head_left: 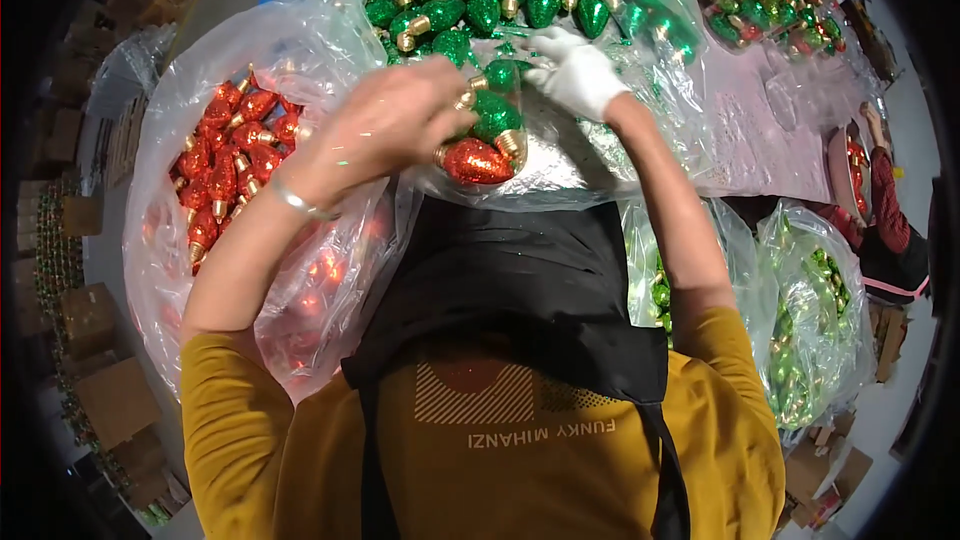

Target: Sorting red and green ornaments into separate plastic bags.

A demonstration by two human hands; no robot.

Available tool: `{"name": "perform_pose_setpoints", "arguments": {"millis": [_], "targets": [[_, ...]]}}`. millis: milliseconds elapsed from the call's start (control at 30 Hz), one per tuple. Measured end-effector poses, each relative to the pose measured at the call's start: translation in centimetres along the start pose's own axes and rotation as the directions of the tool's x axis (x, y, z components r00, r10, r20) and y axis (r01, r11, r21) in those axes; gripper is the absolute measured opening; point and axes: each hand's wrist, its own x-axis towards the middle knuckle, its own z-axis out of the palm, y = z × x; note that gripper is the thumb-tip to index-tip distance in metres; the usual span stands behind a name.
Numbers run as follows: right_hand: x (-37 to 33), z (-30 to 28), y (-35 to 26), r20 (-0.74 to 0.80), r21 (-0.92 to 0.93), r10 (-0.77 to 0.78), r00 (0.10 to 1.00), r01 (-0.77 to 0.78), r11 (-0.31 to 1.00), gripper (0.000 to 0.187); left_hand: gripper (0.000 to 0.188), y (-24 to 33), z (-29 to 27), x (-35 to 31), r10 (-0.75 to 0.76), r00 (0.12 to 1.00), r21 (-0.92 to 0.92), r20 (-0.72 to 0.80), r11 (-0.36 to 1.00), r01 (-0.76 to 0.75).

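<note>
Over the front of the table, a clear plastic pack [512,120] holds a red glitter bulb ornament [477,162] and green glitter bulb ornaments [494,115] with gold bases. My bare left hand [405,118], slightly blurred and wearing a silver bangle, has its fingers curled at the pack's left side. Some of its fingertips are hidden. In a white glove, my right hand [578,75] is beside the pack's upper right, fingers apart, with nothing visible in them. Beyond both hands lies a heap of green bulb ornaments [465,12] in clear plastic.
A big clear bag [160,180] of red bulb ornaments [232,155] stands at my left. Clear bags [800,340] of green ones hang at the right, below the table edge. Mixed packs [745,0] lie at far right. Another person [885,205] works beyond the table's right end.
</note>
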Motion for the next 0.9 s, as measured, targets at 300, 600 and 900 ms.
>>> {"name": "perform_pose_setpoints", "arguments": {"millis": [300, 600, 900], "targets": [[1.6, 3.0, -3.5, 0.245, -0.219, 0.259, 0.934, -0.207, 0.954, 0.053, 0.032, -14.1, -5.7, -16.9, -0.723, 0.690, 0.405, 0.024, 0.638, 0.654], [-8.1, 1.4, 0.7, 0.160, -0.376, 0.484, 0.860, -0.400, 0.836, 0.057, 0.050, -16.6, 0.7, -20.4, -0.671, 0.706, 0.220, 0.225, 0.741, 0.634], [-7.7, -0.4, 2.1, 0.044, 0.986, 0.314, 0.948, -0.092, 0.142, 0.051, 0.051, -15.9, 2.0, -21.4, -0.751, 0.660, -0.003, -0.013, 0.660, 0.751]]}}
